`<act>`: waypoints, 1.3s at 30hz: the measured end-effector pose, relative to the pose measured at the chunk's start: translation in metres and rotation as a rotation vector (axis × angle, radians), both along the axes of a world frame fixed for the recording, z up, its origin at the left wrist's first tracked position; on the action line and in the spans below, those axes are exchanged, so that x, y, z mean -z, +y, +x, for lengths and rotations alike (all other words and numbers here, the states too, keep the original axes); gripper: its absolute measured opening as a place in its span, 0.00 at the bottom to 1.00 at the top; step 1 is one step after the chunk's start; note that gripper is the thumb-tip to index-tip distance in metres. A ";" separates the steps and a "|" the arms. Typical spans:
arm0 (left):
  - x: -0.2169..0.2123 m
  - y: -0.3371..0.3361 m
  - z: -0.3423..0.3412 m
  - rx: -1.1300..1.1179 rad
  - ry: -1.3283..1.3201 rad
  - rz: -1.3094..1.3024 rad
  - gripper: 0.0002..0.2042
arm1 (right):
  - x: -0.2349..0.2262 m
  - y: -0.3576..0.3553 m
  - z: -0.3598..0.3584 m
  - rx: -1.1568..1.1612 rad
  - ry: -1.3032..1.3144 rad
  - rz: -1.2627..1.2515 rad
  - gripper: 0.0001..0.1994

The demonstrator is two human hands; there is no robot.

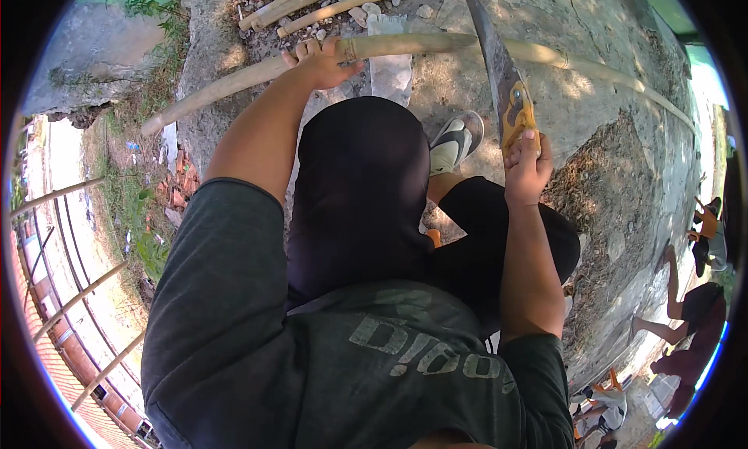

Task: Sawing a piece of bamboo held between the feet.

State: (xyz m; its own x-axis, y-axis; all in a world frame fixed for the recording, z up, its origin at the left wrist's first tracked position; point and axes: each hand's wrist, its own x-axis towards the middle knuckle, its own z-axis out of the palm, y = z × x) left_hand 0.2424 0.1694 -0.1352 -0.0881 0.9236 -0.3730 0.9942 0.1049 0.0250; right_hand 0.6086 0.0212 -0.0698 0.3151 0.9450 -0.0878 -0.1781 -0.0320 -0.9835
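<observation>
A long pale bamboo pole (pixel 421 44) lies crosswise ahead of me, curved by the lens. My left hand (pixel 323 64) grips it from above, left of its middle, with the thumb apart from the fingers. Closed around the yellow handle of a handsaw (pixel 497 71) is my right hand (pixel 528 170). The saw's metal blade points away from me and crosses the pole to the right of my left hand. Whether the teeth touch the bamboo I cannot tell.
More bamboo poles (pixel 343 8) lie beyond, among stones and rubble. My shoe (pixel 457 141) rests on cracked concrete (pixel 608 51), close to the pole. Bricks (pixel 185 180) and weeds are at the left. Other people (pixel 697 309) are at the far right.
</observation>
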 end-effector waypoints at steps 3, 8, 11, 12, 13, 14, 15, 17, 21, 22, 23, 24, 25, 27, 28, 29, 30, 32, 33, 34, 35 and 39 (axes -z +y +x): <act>0.003 0.000 0.000 -0.006 -0.010 0.017 0.50 | -0.002 -0.005 0.007 -0.046 0.001 -0.010 0.14; -0.009 0.001 0.007 -0.012 -0.050 -0.037 0.45 | -0.015 -0.012 0.010 -0.126 -0.080 -0.042 0.14; -0.004 0.004 0.000 -0.033 -0.045 -0.038 0.41 | -0.020 -0.015 0.005 -0.148 -0.236 -0.060 0.13; 0.000 0.005 -0.001 -0.036 -0.034 -0.028 0.39 | -0.020 -0.017 0.003 -0.113 -0.381 -0.032 0.13; 0.002 0.005 -0.002 -0.036 -0.033 -0.030 0.39 | -0.021 -0.019 0.002 -0.077 -0.527 -0.002 0.13; 0.004 0.005 -0.003 -0.033 -0.034 -0.014 0.38 | -0.018 -0.020 0.001 -0.077 -0.526 -0.003 0.13; 0.002 0.006 -0.002 -0.026 -0.036 0.004 0.37 | -0.015 -0.021 0.000 -0.059 -0.519 0.009 0.13; -0.002 0.002 0.004 -0.018 -0.020 -0.001 0.36 | -0.016 -0.022 -0.001 -0.035 -0.515 0.022 0.13; -0.012 0.007 0.011 -0.049 -0.022 -0.049 0.38 | -0.034 -0.017 -0.003 -0.066 -0.156 -0.136 0.13; -0.013 0.010 0.007 -0.049 -0.027 -0.050 0.38 | -0.036 -0.015 -0.003 -0.060 -0.139 -0.167 0.14; -0.013 0.013 0.000 0.039 -0.020 0.011 0.39 | -0.037 -0.014 -0.003 -0.060 -0.145 -0.169 0.14; -0.012 0.015 -0.007 0.124 -0.012 0.070 0.41 | -0.038 -0.015 -0.002 -0.076 -0.176 -0.156 0.14; -0.009 0.017 -0.011 0.120 -0.017 0.064 0.41 | -0.038 -0.016 -0.001 -0.092 -0.206 -0.144 0.14; -0.002 0.020 -0.015 0.285 -0.078 0.330 0.42 | -0.038 -0.019 -0.001 -0.121 -0.185 -0.147 0.14; -0.008 0.020 -0.009 0.286 -0.086 0.320 0.42 | -0.036 -0.021 -0.004 -0.112 -0.179 -0.112 0.14; -0.015 0.022 -0.001 0.263 -0.098 0.181 0.40 | -0.035 -0.022 -0.006 -0.103 -0.172 -0.077 0.14; -0.023 0.024 0.004 0.238 -0.108 0.043 0.39 | -0.035 -0.021 -0.007 -0.103 -0.175 -0.086 0.14; -0.025 0.026 0.005 0.215 -0.094 0.019 0.36 | -0.038 -0.021 -0.009 -0.161 -0.202 -0.139 0.14; -0.025 0.026 0.004 0.189 -0.073 0.007 0.33 | -0.040 -0.020 -0.009 -0.164 -0.201 -0.144 0.14; -0.022 0.026 0.002 0.186 -0.073 0.002 0.33 | -0.043 -0.021 -0.008 -0.212 -0.301 -0.191 0.14; -0.018 0.026 -0.001 0.181 -0.088 0.014 0.34 | -0.045 -0.022 -0.007 -0.261 -0.399 -0.237 0.15; -0.017 0.028 -0.001 0.190 -0.107 0.021 0.35 | -0.030 -0.033 0.001 -0.254 -0.156 -0.170 0.15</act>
